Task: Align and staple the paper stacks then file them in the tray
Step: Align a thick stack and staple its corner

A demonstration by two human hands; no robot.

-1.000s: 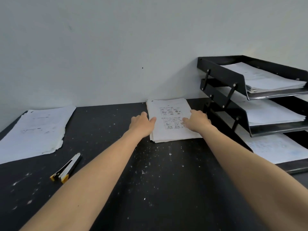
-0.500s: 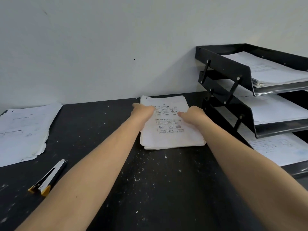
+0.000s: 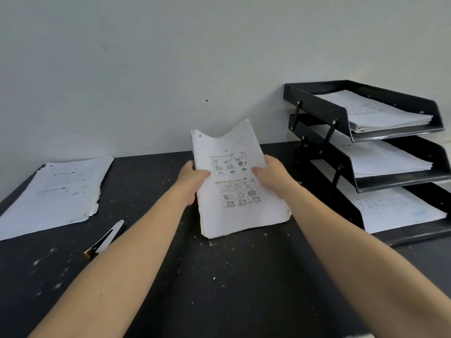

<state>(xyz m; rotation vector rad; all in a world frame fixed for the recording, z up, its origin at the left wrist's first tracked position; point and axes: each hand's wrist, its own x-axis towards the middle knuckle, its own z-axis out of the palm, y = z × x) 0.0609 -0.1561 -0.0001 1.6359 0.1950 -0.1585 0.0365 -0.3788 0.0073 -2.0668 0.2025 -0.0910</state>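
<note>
At the far left, a loose pile of papers [image 3: 56,191] lies flat on the black table [image 3: 219,289], and near it, closer to the person, lies a stapler [image 3: 105,240]. In the middle, the left hand [image 3: 192,180] grips the left edge of a paper stack [image 3: 239,191], thumb on the printed front page. The stack is tilted up, its top edge sagging. The right hand [image 3: 271,176] holds the right edge the same way. At the far right stands a three-level tray [image 3: 324,111] with papers in every level.
</note>
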